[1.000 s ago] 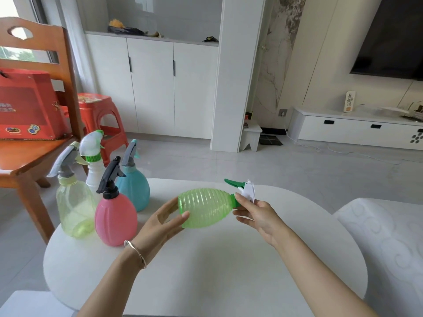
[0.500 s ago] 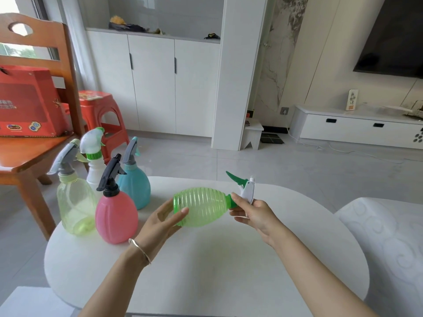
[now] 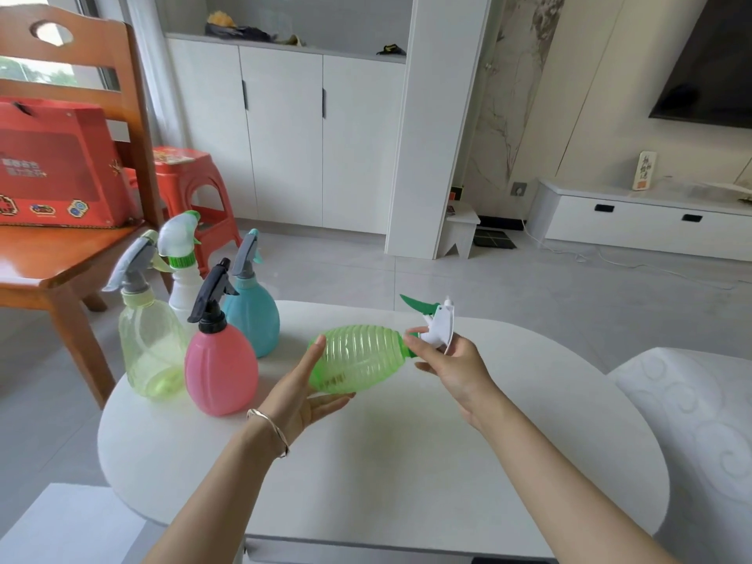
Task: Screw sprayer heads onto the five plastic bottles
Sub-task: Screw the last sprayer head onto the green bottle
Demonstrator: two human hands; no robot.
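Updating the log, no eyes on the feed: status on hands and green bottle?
Left hand holds green bottle sideways, off the table. Right hand grips its sprayer head at the neck. Nothing blocking.

Round white table [image 3: 407, 482] up front. Wooden chair [image 3: 101, 128] at left, red box [image 3: 53, 164] sitting on seat. Red plastic stool [image 3: 191, 177] behind chair. White cabinets [image 3: 285, 136] along back wall, dark TV [image 3: 712, 63] over low white console [image 3: 635, 221] at right.
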